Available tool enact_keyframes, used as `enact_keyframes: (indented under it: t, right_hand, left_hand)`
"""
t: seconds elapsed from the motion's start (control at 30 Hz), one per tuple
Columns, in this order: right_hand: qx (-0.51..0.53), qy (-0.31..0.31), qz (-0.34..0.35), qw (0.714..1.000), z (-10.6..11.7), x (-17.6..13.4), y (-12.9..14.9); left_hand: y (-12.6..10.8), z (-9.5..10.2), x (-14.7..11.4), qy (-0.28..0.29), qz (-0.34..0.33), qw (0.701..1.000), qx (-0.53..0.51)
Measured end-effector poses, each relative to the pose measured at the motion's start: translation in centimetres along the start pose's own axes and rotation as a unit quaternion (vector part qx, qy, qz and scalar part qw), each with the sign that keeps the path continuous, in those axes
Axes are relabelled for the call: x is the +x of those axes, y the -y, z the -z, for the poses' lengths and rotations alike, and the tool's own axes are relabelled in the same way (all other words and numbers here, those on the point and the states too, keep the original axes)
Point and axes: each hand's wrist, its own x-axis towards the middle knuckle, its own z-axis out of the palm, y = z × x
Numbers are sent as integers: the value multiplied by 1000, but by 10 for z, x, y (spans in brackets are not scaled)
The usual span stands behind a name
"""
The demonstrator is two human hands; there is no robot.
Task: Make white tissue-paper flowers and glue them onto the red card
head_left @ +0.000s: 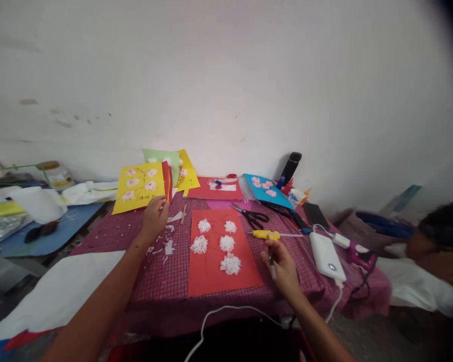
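My left hand (pixel 155 217) is at the lower right corner of a yellow card (pixel 140 185) with pink-and-white blossoms, which has red sheets behind it. Its fingers are curled together; whether they grip the card's edge I cannot tell. A red sheet (pixel 211 269) lies flat in front of me, bearing several white crumpled-paper flowers (pixel 230 264) and faint dark lines. By its right edge, my right hand (pixel 283 266) is closed around a slim dark pen-like stick (pixel 272 264). Just beyond that hand lies a yellow glue gun (pixel 266 235) with a glue stick behind it.
Black scissors (pixel 253 217) lie behind the red sheet. White paper scraps (pixel 168 247) litter the checked tablecloth (pixel 147 281). A blue blossom card (pixel 268 190) leans at the back. To the right are a white power bank (pixel 327 255), cables and a person (pixel 438 246).
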Motion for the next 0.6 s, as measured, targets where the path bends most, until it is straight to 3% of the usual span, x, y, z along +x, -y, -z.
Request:
enact_keyframes:
  t: [0.1, 0.23, 0.4, 0.5, 0.6]
  right_hand:
    - [-41, 34, 1, 999, 0, -2, 5]
    - [-144, 126, 83, 978, -3, -3, 16]
    - [-265, 203, 209, 919, -5, -3, 10]
    - [-305, 200, 218, 905, -4, -5, 4]
    - [-313, 195, 218, 904, -4, -7, 0]
  left_hand:
    - [-24, 10, 2, -8, -24, 999, -42]
    - [-69, 30, -18, 88, -70, 992, -63]
    - [-113, 57, -93, 248, -155, 956, -25]
    - [-125, 63, -140, 307, -199, 931, -1]
    - [-133, 60, -166, 338, -218, 915, 37]
